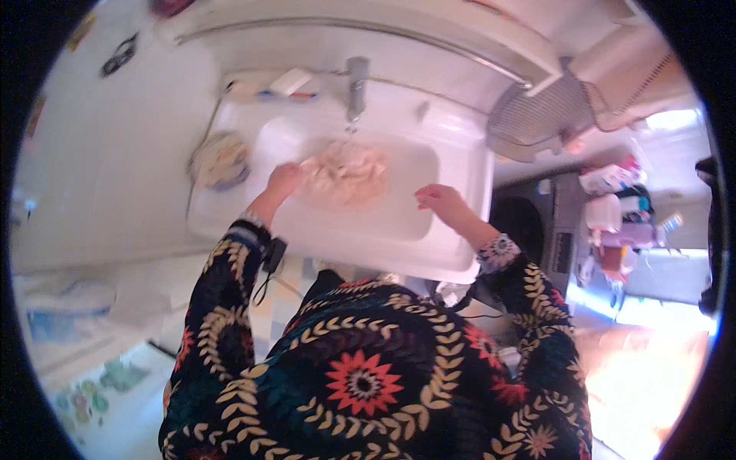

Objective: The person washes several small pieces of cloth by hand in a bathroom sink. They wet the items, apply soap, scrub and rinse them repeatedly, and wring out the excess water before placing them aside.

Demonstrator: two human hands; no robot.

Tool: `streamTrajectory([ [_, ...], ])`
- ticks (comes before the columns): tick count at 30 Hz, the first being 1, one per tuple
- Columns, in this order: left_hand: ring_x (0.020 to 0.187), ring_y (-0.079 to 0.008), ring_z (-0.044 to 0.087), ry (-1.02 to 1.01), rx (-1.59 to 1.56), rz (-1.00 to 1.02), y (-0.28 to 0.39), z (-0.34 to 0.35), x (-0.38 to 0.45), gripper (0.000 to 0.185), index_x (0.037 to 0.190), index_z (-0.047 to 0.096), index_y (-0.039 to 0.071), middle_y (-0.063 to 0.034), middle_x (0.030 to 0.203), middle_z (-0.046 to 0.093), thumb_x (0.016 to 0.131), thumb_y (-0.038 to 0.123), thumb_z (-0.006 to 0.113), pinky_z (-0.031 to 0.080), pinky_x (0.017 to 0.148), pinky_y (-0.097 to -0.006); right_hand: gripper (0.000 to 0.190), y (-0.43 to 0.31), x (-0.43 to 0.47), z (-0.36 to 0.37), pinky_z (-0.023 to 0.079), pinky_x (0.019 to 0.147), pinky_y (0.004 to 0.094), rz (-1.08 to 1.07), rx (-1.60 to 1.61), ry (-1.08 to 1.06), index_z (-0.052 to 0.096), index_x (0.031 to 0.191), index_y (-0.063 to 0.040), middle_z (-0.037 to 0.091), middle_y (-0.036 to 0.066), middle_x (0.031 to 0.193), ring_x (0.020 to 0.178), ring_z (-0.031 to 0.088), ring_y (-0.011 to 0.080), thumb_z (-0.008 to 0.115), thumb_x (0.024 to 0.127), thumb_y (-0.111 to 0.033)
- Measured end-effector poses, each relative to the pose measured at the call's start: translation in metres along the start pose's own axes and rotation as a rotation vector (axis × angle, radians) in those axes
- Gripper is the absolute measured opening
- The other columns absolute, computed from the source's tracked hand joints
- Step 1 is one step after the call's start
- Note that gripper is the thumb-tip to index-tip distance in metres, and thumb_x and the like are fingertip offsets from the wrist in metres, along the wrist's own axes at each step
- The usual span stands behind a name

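Observation:
A pale pink wet cloth (348,175) lies bunched in the white washbasin (411,221), below the grey tap (357,86). My left hand (284,179) is at the cloth's left edge with its fingers curled. Blur hides whether they grip the fabric. Over the basin's right side hovers my right hand (443,202), apart from the cloth. Its fingers are loosely bent and nothing shows in them.
A round dish (221,161) sits on the basin's left ledge. Behind it lie a white block (291,82) and small coloured items. A metal rail (356,24) crosses above the tap. Several bottles and packets (618,218) stand at the right.

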State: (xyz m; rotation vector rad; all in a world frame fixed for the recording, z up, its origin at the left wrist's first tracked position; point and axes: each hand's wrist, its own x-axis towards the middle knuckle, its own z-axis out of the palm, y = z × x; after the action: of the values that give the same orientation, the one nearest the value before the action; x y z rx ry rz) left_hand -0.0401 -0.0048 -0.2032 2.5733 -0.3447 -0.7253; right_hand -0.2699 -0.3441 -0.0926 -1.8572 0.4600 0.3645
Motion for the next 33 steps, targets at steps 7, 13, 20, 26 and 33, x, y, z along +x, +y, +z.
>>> streamTrajectory([
  [7,0.092,-0.0296,0.063,-0.469,0.056,0.590,-0.024,0.053,-0.015,0.025,0.095,0.064,0.009,-0.0139,0.098,0.067,0.082,0.029,0.059,0.051,0.078,-0.0398,0.023,-0.076,-0.054,-0.085,0.048,0.052,0.0284,0.019,0.289,0.768,0.064,0.085,-0.002,0.065,0.008,0.077,0.062,0.063,0.0173,0.050,0.093,-0.018],
  [13,0.081,-0.0317,0.065,-0.441,0.334,0.420,-0.017,0.068,-0.019,0.024,0.084,0.066,0.008,-0.0154,0.086,0.068,0.076,0.030,0.060,0.051,0.075,-0.0408,0.039,-0.158,-0.093,-0.219,0.040,0.042,0.0257,-0.396,0.500,1.280,0.050,0.103,0.000,0.060,0.007,0.074,0.054,0.056,0.0147,0.063,0.089,-0.034],
  [20,0.073,-0.0315,0.065,-0.225,0.145,0.451,-0.015,0.053,-0.027,0.021,0.077,0.065,0.007,-0.0154,0.077,0.067,0.076,0.027,0.059,0.052,0.067,-0.0416,0.023,-0.058,-0.083,-0.126,0.036,0.037,0.0278,-0.038,0.023,1.041,0.056,0.086,-0.005,0.052,0.003,0.058,0.043,0.048,0.0127,0.055,0.094,-0.027],
  [26,0.067,-0.0297,0.062,-0.420,0.092,0.339,-0.035,0.046,-0.038,0.023,0.074,0.064,0.005,-0.0141,0.073,0.065,0.080,0.027,0.060,0.051,0.065,-0.0388,0.063,-0.015,-0.107,-0.086,0.038,0.102,0.0525,-0.361,1.291,0.258,0.038,0.138,-0.017,0.046,0.004,0.136,0.126,0.043,0.0284,0.050,0.089,-0.054],
  [33,0.069,-0.0254,0.060,-0.411,0.081,0.421,-0.010,0.045,-0.055,0.017,0.095,0.064,0.005,-0.0119,0.083,0.066,0.083,0.017,0.061,0.051,0.069,-0.0381,0.067,-0.046,-0.073,-0.060,0.034,0.108,0.0465,-0.572,0.724,0.098,0.036,0.140,-0.010,0.040,0.012,0.142,0.130,0.038,0.0290,0.056,0.089,-0.048],
])
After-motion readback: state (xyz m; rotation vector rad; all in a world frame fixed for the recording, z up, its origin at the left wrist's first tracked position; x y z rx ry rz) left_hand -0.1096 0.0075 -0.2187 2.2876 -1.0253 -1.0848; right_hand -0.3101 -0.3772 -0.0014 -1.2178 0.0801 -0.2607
